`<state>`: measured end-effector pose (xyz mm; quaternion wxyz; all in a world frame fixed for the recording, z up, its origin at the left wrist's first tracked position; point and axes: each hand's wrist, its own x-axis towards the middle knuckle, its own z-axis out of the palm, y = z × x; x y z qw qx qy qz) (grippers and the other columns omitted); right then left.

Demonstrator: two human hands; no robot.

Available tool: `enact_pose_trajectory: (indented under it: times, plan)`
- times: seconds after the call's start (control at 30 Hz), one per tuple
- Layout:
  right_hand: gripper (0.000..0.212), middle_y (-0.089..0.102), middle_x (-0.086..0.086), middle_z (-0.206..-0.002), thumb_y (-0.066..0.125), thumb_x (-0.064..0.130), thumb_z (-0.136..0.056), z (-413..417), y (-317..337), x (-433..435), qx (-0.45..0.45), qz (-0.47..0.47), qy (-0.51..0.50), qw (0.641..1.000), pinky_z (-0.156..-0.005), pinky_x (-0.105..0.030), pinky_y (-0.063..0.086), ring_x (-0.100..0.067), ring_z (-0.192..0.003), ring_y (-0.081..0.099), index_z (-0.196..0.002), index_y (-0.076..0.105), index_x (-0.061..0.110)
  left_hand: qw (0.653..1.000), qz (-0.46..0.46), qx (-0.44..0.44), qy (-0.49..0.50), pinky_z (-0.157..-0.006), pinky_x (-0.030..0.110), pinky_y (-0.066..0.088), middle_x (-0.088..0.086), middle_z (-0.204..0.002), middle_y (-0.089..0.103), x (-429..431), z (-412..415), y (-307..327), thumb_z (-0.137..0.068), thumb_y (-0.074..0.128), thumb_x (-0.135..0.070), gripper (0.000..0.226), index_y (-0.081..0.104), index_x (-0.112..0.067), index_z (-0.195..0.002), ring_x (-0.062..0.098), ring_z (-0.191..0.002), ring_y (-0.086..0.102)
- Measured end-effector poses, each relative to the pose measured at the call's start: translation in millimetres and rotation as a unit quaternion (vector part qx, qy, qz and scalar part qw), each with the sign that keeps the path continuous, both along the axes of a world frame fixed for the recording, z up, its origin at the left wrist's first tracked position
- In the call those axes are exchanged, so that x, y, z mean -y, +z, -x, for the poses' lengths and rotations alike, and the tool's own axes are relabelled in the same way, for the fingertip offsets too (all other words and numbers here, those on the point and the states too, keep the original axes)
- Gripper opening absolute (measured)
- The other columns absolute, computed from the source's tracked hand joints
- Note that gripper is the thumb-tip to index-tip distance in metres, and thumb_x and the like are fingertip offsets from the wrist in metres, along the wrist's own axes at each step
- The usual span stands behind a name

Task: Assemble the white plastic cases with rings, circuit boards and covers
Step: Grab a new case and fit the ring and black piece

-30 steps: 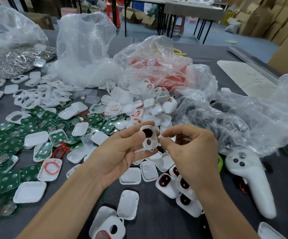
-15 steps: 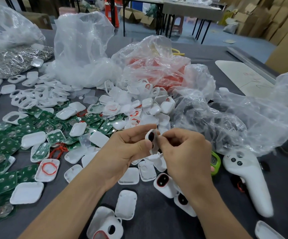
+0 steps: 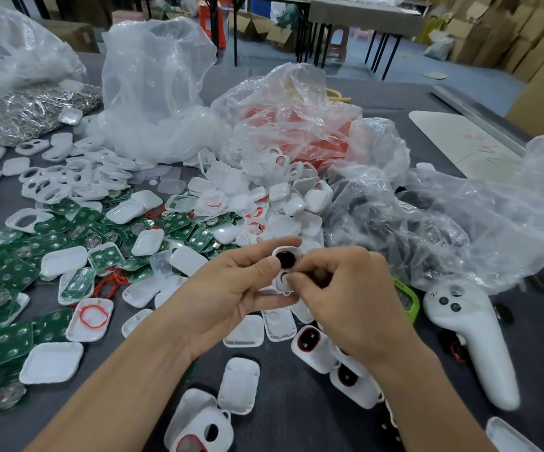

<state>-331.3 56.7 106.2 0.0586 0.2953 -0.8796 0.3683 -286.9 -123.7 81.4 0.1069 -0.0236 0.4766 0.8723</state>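
Left hand (image 3: 231, 295) pinches small white case (image 3: 285, 265) between thumb and bent fingers, up over middle of table (image 3: 296, 419). Case: smooth hard plastic, rounded corners, round dark hole with red rim. Right hand (image 3: 345, 301) has fingers curled tight, tips nipping case's lower end. Flat green circuit boards (image 3: 13, 265) with shiny round dots heaped by left edge. Smooth white covers (image 3: 52, 362) lie among them. Crinkly clear bags (image 3: 156, 93) toward far edge. Long white controller (image 3: 469, 340) near right edge. Table top dull dark grey.
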Motion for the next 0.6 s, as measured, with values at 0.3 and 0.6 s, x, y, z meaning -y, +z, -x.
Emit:
enact_pose_trajectory:
  times: [0.3,0.6]
  plan:
    - [0.013,0.062,0.027,-0.058,0.086,0.024,-0.077,-2.6,1.6,1.4,-0.003,0.044,-0.004,0.999,-0.056,-0.005,0.040,-0.001,-0.057,0.061,-0.080,0.078,0.035,1.000,0.001,0.006,-0.013,-0.085,0.035,0.061,0.016,-0.134,0.067,-1.0,-0.7,2.9,-0.087,0.070,-0.023,0.040,0.073,-0.015,-0.126,0.026,-0.119,0.068]
    - [0.017,0.056,0.025,-0.058,0.074,0.019,-0.087,-1.4,1.6,3.9,-0.007,0.018,0.029,0.999,-0.056,-0.013,0.040,-0.007,-0.058,0.056,-0.084,0.072,0.035,1.000,-0.025,0.015,-0.006,-0.081,0.035,0.062,0.014,-0.129,0.071,0.4,0.5,1.6,-0.083,0.073,-0.023,0.045,0.073,-0.012,-0.126,0.021,-0.106,0.073]
